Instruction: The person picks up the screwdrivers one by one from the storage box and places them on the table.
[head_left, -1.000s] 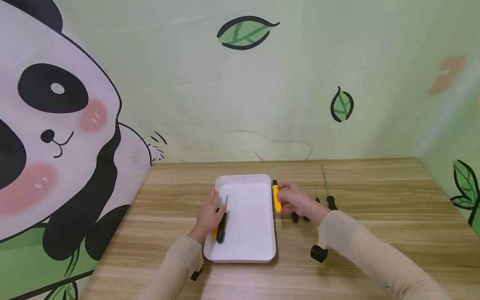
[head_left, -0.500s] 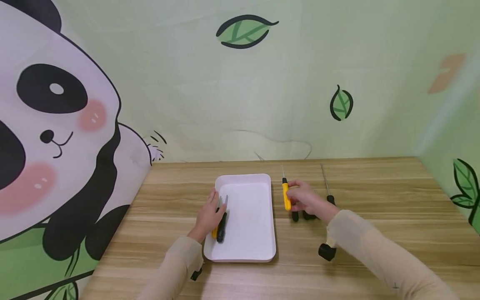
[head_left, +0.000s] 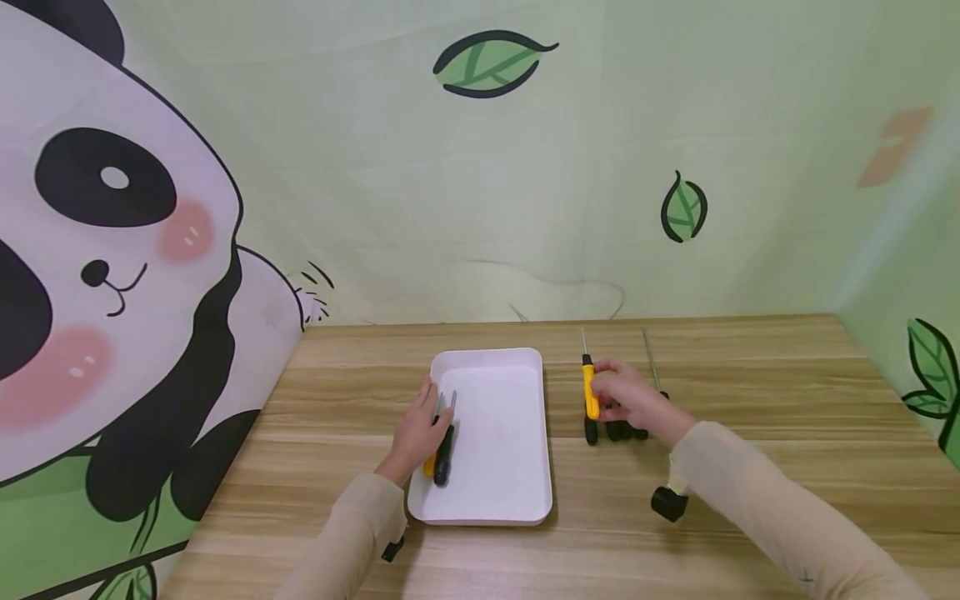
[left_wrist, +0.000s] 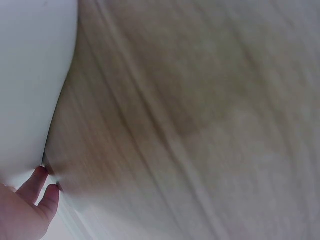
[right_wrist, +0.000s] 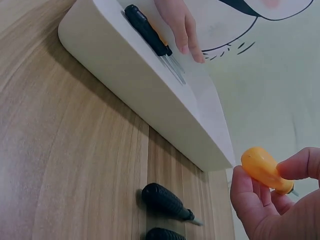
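Observation:
My right hand (head_left: 633,398) pinches a yellow-handled screwdriver (head_left: 591,392) between thumb and fingers, its shaft pointing away toward the wall. In the right wrist view the yellow handle lies across the fingers, with the thumb on top. Below it on the table lie several black-handled screwdrivers (right_wrist: 165,201), partly hidden by the right hand in the head view. My left hand (head_left: 414,429) holds the left edge of a white tray (head_left: 495,508), fingers along the outside wall and thumb over the rim. Inside the tray, beside that hand, are a black-handled screwdriver (head_left: 443,457) and a yellow-handled one (head_left: 430,465).
A long screwdriver shaft (head_left: 651,358) extends toward the back of the wooden table (head_left: 787,433), behind the right hand. Black camera pieces are on both wrists. A wall cloth (head_left: 360,167) with a panda and leaves rises behind the table's far edge.
The right hand has moved to the right, away from the tray, carrying the yellow-handled screwdriver over toward the black-handled ones. The left hand and tray have stayed in place.

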